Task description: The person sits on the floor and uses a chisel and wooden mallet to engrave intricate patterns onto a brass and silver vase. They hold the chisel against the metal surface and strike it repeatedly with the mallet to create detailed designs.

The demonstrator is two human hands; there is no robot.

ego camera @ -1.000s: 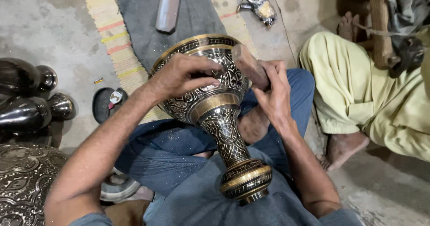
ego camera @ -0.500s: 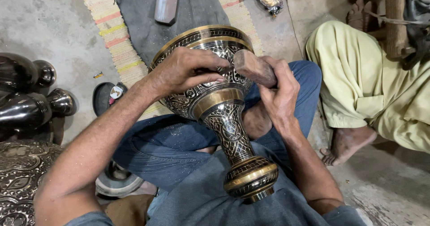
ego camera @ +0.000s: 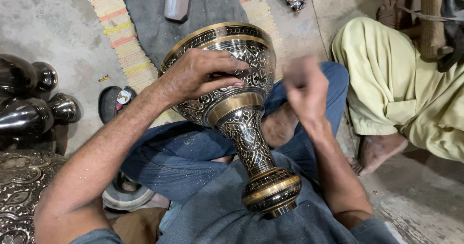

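Vase [ego camera: 237,104] lies tilted across the lap, foot toward the camera, bowl over the mat [ego camera: 128,41]. Left hand [ego camera: 200,75] is clamped on the bowl as before. Right hand [ego camera: 304,87], half a second ago gripping a mallet at the rim, has dropped back; it is blurred, so its grip cannot be told. A co-worker's leg [ego camera: 386,79] crowds the right; dark pots [ego camera: 29,99] the left.

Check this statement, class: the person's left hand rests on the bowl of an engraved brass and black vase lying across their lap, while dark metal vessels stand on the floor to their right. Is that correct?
One detail is wrong. The head view shows the left hand on the bowl of the engraved brass and black vase lying across the lap, but the dark metal vessels stand on the floor to the person's left, not their right.
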